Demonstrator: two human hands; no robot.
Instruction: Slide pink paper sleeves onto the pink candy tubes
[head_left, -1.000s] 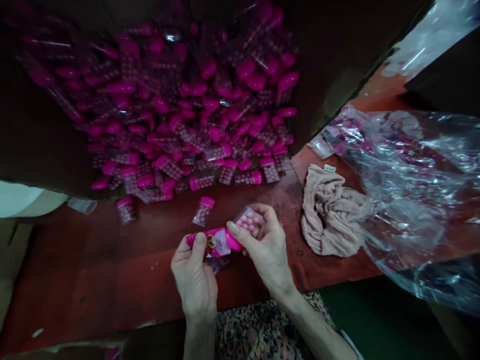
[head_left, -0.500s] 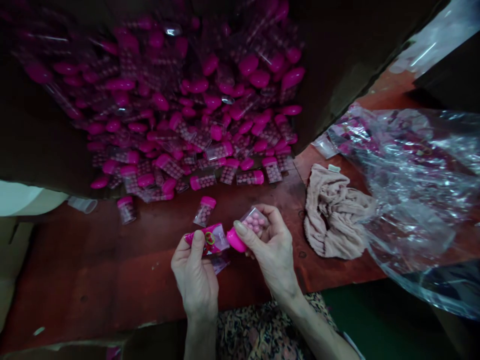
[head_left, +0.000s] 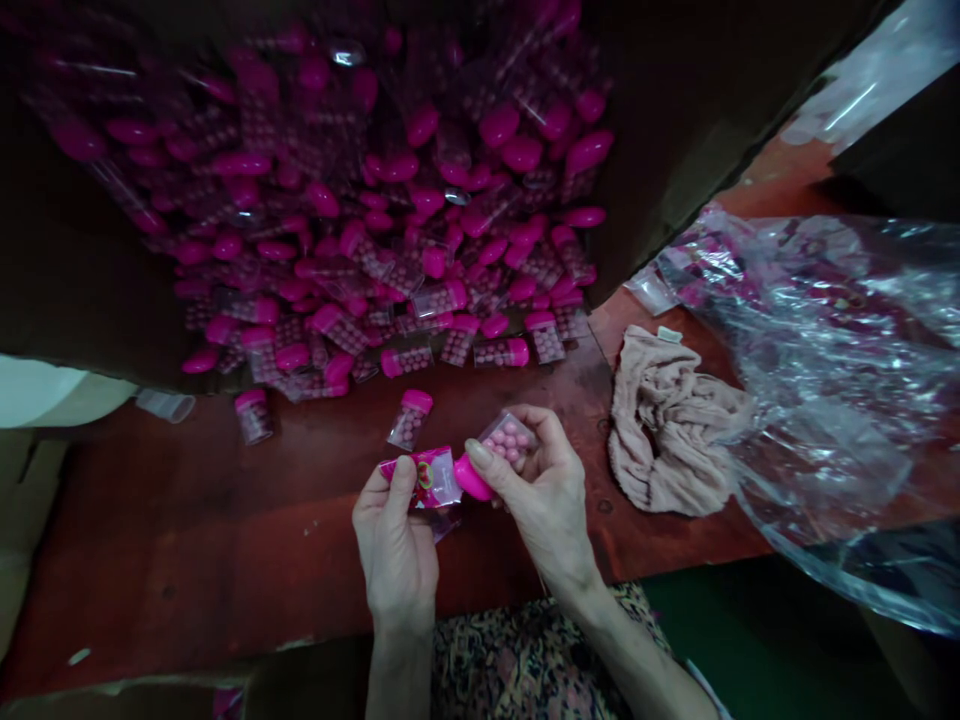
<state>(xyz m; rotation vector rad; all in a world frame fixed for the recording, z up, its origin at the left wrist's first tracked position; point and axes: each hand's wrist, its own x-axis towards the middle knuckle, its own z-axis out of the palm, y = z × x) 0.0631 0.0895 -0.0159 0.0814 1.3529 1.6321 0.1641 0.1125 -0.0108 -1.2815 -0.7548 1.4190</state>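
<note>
My right hand [head_left: 544,500] grips a small clear jar [head_left: 501,448] filled with pink beads, its bright pink cap pointing left under my thumb. My left hand [head_left: 395,540] pinches a pink printed label sleeve [head_left: 424,478] right beside that cap, with another clear piece showing under its fingers. Both hands hover just above the reddish-brown table [head_left: 225,530]. A loose capped jar [head_left: 409,418] lies on the table just beyond my hands.
A big heap of the same pink-capped jars [head_left: 375,220] spills out of a dark cardboard box [head_left: 675,120] at the back. A crumpled beige cloth [head_left: 671,420] and a large clear plastic bag [head_left: 832,390] lie to the right. Another single jar [head_left: 251,415] sits at the left.
The label sleeve in my left hand has risen slightly and sits nearer the jar's cap. My right hand has shifted a little to the right with the jar.
</note>
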